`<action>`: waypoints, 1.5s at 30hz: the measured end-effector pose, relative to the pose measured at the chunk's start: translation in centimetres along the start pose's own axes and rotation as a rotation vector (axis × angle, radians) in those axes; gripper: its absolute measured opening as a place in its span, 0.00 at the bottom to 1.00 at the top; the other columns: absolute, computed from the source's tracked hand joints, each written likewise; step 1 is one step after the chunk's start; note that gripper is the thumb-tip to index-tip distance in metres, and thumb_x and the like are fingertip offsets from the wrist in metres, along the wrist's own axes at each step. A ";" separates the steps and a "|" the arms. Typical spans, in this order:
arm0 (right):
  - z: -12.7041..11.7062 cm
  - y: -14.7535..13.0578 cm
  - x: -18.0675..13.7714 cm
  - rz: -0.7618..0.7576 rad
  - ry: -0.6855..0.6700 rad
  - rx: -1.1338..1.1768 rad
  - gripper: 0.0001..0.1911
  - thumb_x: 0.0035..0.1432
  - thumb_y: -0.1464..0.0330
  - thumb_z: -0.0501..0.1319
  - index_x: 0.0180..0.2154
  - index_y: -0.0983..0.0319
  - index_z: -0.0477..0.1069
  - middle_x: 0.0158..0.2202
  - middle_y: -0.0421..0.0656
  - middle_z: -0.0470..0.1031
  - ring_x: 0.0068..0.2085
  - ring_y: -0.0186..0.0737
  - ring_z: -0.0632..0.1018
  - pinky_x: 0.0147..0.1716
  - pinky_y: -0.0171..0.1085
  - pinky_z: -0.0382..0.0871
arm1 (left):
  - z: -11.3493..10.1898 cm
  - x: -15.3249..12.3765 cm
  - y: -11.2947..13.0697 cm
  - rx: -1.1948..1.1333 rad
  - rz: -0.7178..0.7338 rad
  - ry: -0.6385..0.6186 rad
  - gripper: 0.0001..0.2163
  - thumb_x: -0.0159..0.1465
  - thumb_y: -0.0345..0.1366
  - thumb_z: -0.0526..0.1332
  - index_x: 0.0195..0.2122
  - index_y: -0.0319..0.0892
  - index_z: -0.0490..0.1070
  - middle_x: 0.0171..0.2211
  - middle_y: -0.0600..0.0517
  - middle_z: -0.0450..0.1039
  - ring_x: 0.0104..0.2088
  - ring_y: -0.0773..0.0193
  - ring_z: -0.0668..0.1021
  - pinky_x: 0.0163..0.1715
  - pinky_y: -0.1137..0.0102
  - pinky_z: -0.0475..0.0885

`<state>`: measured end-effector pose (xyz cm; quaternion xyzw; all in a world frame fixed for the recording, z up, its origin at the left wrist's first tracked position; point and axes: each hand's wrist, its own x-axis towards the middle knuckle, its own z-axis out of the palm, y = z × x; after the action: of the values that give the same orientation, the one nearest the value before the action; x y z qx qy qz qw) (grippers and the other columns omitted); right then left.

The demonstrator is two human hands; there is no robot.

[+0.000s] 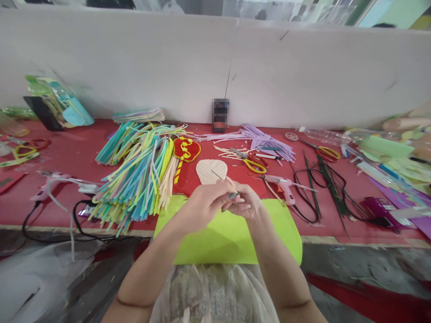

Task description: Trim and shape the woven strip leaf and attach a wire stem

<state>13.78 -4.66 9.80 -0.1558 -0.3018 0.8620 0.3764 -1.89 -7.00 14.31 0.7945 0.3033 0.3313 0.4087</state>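
My left hand (207,202) and my right hand (247,201) meet above a lime-green mat at the table's front edge. Between their closed fingers runs a thin dark wire (218,176), whose free end sticks out up and to the left. Both hands pinch it, though the fingers hide much of its length. Just beyond them lies a cream, rounded leaf-shaped piece (211,167) made of ribbed strips, partly covered by the wire. To its left rests a red fan-like piece (191,151) with yellow trim and a striped yellow handle.
A big bundle of pastel pipe cleaners (134,175) lies left, purple ones (269,142) at the back right. Yellow-handled scissors (255,166), a pink glue gun (284,186), dark green wires (332,184) and cables are on the right. A phone-like object (220,115) leans on the wall.
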 end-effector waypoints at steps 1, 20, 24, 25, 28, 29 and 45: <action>-0.1 0.1 0.0 -0.022 -0.034 0.020 0.14 0.48 0.65 0.66 0.22 0.64 0.62 0.13 0.30 0.59 0.11 0.19 0.43 0.04 0.17 0.42 | 0.0 0.0 0.3 0.005 0.006 -0.021 0.10 0.66 0.36 0.49 0.29 0.41 0.64 0.23 0.56 0.64 0.24 0.71 0.66 0.27 0.75 0.62; 1.3 -2.1 -0.9 -0.265 0.215 -0.284 0.17 0.48 0.61 0.67 0.23 0.63 0.62 0.15 0.29 0.59 0.12 0.18 0.49 0.06 0.19 0.45 | -0.7 0.8 0.2 0.072 -0.065 -0.035 0.09 0.66 0.36 0.49 0.32 0.42 0.66 0.21 0.58 0.64 0.23 0.72 0.67 0.26 0.75 0.61; 0.4 -2.1 -0.3 -0.479 0.498 -0.518 0.17 0.48 0.59 0.66 0.23 0.62 0.62 0.16 0.32 0.64 0.12 0.21 0.58 0.08 0.23 0.52 | -0.7 1.6 -1.3 0.208 -0.176 0.058 0.09 0.64 0.34 0.50 0.28 0.42 0.65 0.19 0.58 0.64 0.21 0.71 0.67 0.24 0.74 0.58; 0.3 -1.9 0.0 -0.536 0.557 -0.591 0.16 0.49 0.59 0.65 0.23 0.62 0.63 0.16 0.33 0.65 0.12 0.23 0.61 0.08 0.24 0.55 | -0.6 1.9 -1.9 0.241 -0.204 0.084 0.09 0.63 0.33 0.50 0.27 0.42 0.65 0.19 0.58 0.64 0.21 0.71 0.67 0.23 0.74 0.57; -0.1 -1.2 0.9 -0.635 0.674 -0.775 0.15 0.51 0.59 0.64 0.23 0.62 0.64 0.17 0.35 0.68 0.14 0.27 0.67 0.12 0.27 0.63 | -0.3 2.8 -3.4 0.312 -0.232 0.138 0.09 0.61 0.31 0.49 0.28 0.42 0.67 0.20 0.56 0.67 0.21 0.69 0.68 0.24 0.73 0.58; -0.2 -0.9 1.2 -0.648 0.699 -0.809 0.15 0.51 0.59 0.63 0.24 0.62 0.64 0.17 0.36 0.69 0.15 0.28 0.69 0.13 0.28 0.65 | -0.1 3.0 -3.9 0.324 -0.238 0.161 0.10 0.61 0.31 0.48 0.28 0.43 0.67 0.20 0.56 0.68 0.22 0.68 0.69 0.24 0.73 0.59; -3.1 0.5 1.7 -0.558 0.600 -0.737 0.21 0.54 0.50 0.56 0.24 0.61 0.62 0.16 0.35 0.64 0.17 0.29 0.67 0.14 0.28 0.62 | -0.1 3.7 -5.8 -0.553 -0.188 0.346 0.13 0.55 0.44 0.63 0.33 0.40 0.67 0.31 0.47 0.79 0.34 0.58 0.81 0.39 0.65 0.73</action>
<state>13.89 -2.46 7.02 -0.4300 -0.4929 0.4846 0.5808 -1.03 -1.36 10.42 0.5542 0.3388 0.4915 0.5801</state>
